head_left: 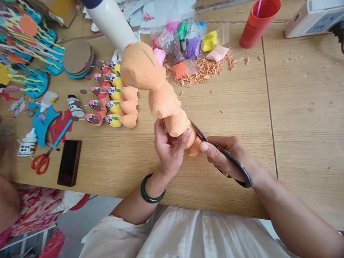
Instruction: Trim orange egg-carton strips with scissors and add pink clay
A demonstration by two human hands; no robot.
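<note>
My left hand [172, 147] is closed around the lower part of an orange, bumpy piece made of several rounded lumps [163, 100], perhaps foam or egg carton. The piece leans up and to the left, its largest lump at the far end bearing a dark line. In my right hand [228, 154] is a pair of black-handled scissors [236, 165]. Their blades lie against the right edge of the orange piece, near my left thumb. How far the blades are apart is hard to see. Left of the piece stand rows of painted cups [114, 93] with brown-tipped sticks.
Orange scraps [206, 70] lie beneath small bags of coloured clay [193, 46]. A white bottle [110, 21], red cup [258, 25] and power strip [313, 18] stand at the back. To the left are a phone [69, 163], orange-handled scissors [41, 163], glue bottles [27, 143] and a person's patterned clothing [37, 204].
</note>
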